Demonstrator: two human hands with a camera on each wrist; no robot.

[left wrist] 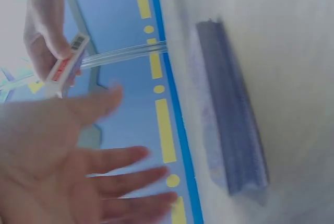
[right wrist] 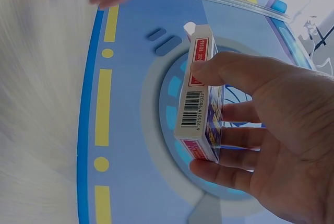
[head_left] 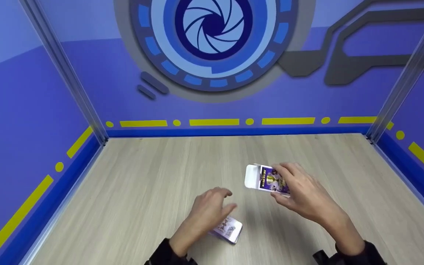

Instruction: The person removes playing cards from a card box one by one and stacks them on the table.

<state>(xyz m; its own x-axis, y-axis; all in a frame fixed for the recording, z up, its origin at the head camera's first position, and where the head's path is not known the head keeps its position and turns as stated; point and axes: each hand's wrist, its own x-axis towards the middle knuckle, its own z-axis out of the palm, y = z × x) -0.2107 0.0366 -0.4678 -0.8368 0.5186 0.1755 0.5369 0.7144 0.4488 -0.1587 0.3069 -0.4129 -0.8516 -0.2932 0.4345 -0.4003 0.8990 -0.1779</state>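
A small printed card box (head_left: 269, 180), purple and white with its end flap hanging out to the left, is held by my right hand (head_left: 305, 191) above the table. The right wrist view shows the thumb on the box's narrow side (right wrist: 191, 108), which carries a barcode, and fingers behind it. My left hand (head_left: 207, 208) hovers with fingers spread, holding nothing. Under it a stack of cards (head_left: 229, 229) lies on the table, partly hidden by that hand in the head view. From the left wrist the stack's layered edge (left wrist: 232, 114) shows.
The wood-grain table (head_left: 153, 176) is enclosed by blue-purple panels (head_left: 219, 108) at the back and both sides. Clear corner posts (head_left: 68, 73) stand where the panels meet.
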